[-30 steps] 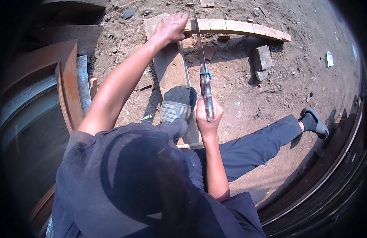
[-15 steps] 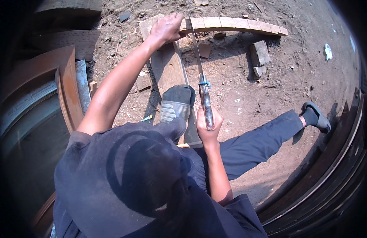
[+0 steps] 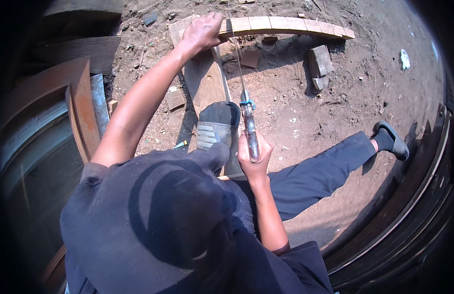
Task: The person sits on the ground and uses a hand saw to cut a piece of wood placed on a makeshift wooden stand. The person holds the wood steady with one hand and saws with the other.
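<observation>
My right hand (image 3: 256, 153) is wrapped round the handle of a handsaw (image 3: 250, 125) with a blue tie at its neck. The thin blade points away from me and crosses a curved wooden piece (image 3: 281, 24) near its left end. Crosswise lines run along that piece's upper face. My left hand (image 3: 203, 32) is closed over the piece's left end, just left of the blade, pressing it on a wooden plank (image 3: 205, 81). My left foot, in a dark slipper (image 3: 217, 125), stands on the plank. The plank's near part is hidden by my leg and body.
On the right of the plank, wood blocks (image 3: 320, 62) lie on the dirt ground. A small wood offcut (image 3: 175, 99) rests to the left. Brown wooden frames (image 3: 83, 105) lean at far left. My other foot (image 3: 391, 141) is stretched out right, near dark stacked boards (image 3: 408, 223).
The saw has swung slightly, its handle shifting left, and the blade now looks thinner and more edge-on. My left hand keeps its hold on the curved piece.
</observation>
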Action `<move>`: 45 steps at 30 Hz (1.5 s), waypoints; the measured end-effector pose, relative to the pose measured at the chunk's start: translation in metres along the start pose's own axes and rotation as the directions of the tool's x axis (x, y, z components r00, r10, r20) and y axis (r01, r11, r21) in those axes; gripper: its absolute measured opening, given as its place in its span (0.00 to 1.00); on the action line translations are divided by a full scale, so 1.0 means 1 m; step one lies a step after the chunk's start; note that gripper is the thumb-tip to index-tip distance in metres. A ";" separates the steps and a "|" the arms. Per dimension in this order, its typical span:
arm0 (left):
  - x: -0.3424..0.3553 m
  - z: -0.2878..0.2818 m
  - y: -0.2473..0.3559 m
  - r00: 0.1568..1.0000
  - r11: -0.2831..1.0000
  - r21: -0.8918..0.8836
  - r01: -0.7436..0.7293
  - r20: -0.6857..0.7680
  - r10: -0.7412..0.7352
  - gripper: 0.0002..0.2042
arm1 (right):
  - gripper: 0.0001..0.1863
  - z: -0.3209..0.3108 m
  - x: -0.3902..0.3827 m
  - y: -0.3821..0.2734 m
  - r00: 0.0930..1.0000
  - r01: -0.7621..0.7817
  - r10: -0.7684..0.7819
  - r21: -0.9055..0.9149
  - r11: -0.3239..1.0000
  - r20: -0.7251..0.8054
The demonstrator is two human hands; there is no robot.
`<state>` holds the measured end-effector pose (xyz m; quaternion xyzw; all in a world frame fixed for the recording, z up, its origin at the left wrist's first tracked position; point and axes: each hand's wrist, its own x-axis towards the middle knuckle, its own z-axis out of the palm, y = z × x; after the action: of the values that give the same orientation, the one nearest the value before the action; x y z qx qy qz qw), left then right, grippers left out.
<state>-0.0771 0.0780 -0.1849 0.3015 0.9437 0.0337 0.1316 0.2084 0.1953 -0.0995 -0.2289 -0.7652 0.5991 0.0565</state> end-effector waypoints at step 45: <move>-0.002 0.004 -0.008 0.997 1.000 -0.008 -0.028 -0.075 0.028 0.16 | 0.05 0.015 0.045 -0.001 1.000 -0.007 0.006 0.065 0.998 0.018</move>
<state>-0.0789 0.0697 -0.1894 0.3126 0.9435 0.0510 0.0968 0.1625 0.2006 -0.1108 -0.2243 -0.7451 0.6257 0.0552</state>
